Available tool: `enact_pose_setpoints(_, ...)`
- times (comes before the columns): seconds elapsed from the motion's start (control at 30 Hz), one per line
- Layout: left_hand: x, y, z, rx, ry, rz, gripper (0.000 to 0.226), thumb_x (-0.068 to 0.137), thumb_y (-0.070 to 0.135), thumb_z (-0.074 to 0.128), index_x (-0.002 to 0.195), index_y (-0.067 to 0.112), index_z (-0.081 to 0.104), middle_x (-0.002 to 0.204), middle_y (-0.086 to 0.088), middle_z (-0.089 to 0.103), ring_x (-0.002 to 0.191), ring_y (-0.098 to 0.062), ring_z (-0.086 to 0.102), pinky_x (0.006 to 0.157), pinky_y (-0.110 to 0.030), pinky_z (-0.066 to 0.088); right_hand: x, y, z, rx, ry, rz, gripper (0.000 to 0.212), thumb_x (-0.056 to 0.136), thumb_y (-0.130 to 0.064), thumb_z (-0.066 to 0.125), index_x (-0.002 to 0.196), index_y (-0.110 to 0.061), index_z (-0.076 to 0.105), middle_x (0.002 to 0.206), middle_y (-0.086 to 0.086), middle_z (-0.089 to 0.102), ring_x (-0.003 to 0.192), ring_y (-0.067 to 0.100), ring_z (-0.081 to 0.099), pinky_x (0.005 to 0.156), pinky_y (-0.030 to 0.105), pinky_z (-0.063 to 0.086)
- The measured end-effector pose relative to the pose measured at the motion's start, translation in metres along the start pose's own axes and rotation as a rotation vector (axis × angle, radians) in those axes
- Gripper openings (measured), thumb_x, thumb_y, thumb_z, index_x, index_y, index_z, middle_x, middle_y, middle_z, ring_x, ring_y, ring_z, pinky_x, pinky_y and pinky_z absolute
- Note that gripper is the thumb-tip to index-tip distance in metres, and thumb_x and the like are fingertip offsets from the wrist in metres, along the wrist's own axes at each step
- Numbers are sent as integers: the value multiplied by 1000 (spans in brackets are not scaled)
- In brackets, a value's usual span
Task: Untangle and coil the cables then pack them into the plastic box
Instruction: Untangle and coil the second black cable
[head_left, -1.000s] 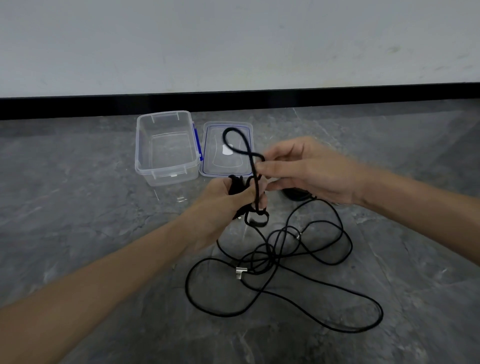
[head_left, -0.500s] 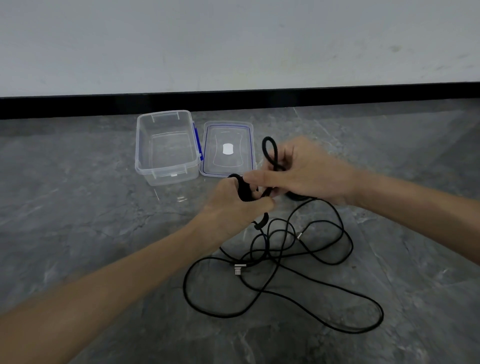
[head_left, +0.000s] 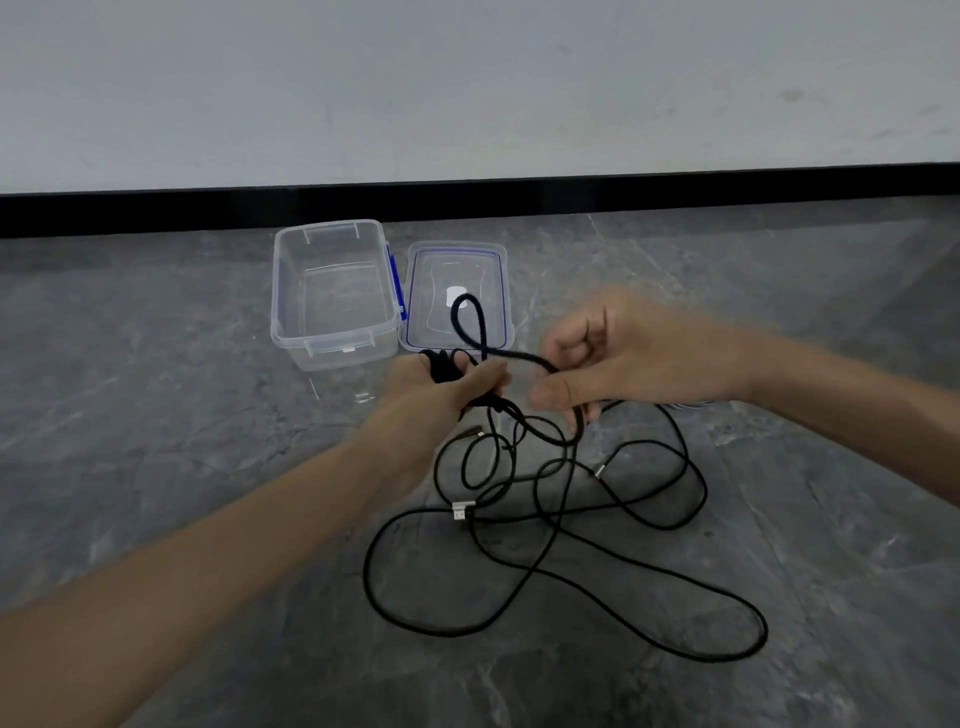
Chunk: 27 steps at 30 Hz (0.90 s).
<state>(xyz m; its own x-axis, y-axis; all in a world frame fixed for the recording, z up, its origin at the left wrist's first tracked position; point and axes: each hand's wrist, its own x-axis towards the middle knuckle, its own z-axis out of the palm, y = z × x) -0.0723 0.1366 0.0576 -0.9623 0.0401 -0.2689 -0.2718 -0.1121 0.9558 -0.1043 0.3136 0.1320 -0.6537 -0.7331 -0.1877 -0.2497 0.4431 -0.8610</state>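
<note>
Cables (head_left: 519, 518) lie mostly tangled on the floor below the fingers; the plastic box (head_left: 332, 339) stands beyond them. Left hand (head_left: 441, 400) fingers curl round a small coil (head_left: 441, 364); right hand (head_left: 623, 358) fingers pinch a loop (head_left: 453, 314). Coiling seems in hand; next, this loop should go onto the coil.

Transparent rectangular plastic box (head_left: 337, 347): smooth, glossy, with pale glints along the walls. Same clear, shiny plastic in the flat transparent lid (head_left: 441, 267), edged with a thin blue seal. Opaque blue plastic clip (head_left: 395, 280) on the box side, smooth. Black round cables (head_left: 519, 356): matt, seemingly woven sheath, no shine. Bright silvery metal on the small flat plug (head_left: 461, 510) and on the thin cable tip (head_left: 600, 472). Grey veined stone-look floor (head_left: 208, 441): smooth, dull sheen. Off-white wall (head_left: 467, 78): matt paint, faintly smudged. Black skirting strip (head_left: 467, 200): flat, matt.
</note>
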Motion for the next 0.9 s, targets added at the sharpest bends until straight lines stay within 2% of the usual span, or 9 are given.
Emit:
enact_pose_setpoints(0.1,3,-3,-3,13,75,-21,32,88,7,66,105,-18,60,57,8,61,43,5,53,46,-6,38,1,-1,6,3,-55,6,44,89,-39,53,60,-5,53,50,9,52,46,20,46,50,23,42)
enact_pose_setpoints(0.17,5,-4,-5,6,95,-56,25,86,13,69,91,-10,61,64,3,61,46,5,54,48,-7,39,1,-4,8,147,-76,41,45,90,-43,46,60,-10,50,48,3,37,42,15,33,45,21,35)
enact_pose_setpoints(0.23,5,-4,-5,-1,98,-72,25,85,20,72,79,5,53,55,11,60,48,5,56,55,-9,41,2,-7,5,295,-102,89,42,90,-45,44,73,-9,57,47,-2,28,40,11,23,39,18,25)
enact_pose_setpoints(0.43,3,-3,-7,79,181,-62,59,76,41,76,104,-10,65,75,-1,61,63,-5,54,62,-18,41,-3,-15,-9,672,-331,140,37,92,-37,42,98,-12,70,45,-6,15,34,2,17,38,8,19)
enact_pose_setpoints(0.53,2,1,-5,70,201,-58,41,74,33,79,84,-5,68,71,-5,60,74,-18,54,73,-27,44,-4,-11,-6,655,-437,274,43,98,-36,37,115,-6,64,44,-8,22,34,2,20,36,10,17)
enact_pose_setpoints(0.6,1,5,-4,36,212,-70,22,67,33,82,61,16,71,67,1,65,73,-15,57,82,-31,44,-4,-6,4,508,-485,365,46,101,-37,34,122,-5,59,46,-3,32,35,4,19,35,14,15)
enact_pose_setpoints(0.7,-4,10,-2,21,189,-79,24,53,46,81,49,25,70,63,10,64,66,-11,49,86,-33,44,-6,-4,22,343,-600,428,63,94,-56,27,122,-11,59,55,7,49,36,7,23,36,15,20)
enact_pose_setpoints(0.8,-5,11,-4,53,188,-76,32,65,39,80,40,26,65,55,12,59,64,-12,48,81,-34,44,-2,-3,30,326,-378,464,79,85,-70,21,112,-8,62,61,10,56,37,11,34,39,19,23)
enact_pose_setpoints(0.9,-1,4,-7,-8,116,-26,30,72,32,78,71,2,70,66,6,66,68,-10,62,80,-30,47,6,7,25,261,80,409,48,97,-50,41,103,-6,61,65,8,60,39,11,43,41,24,31)
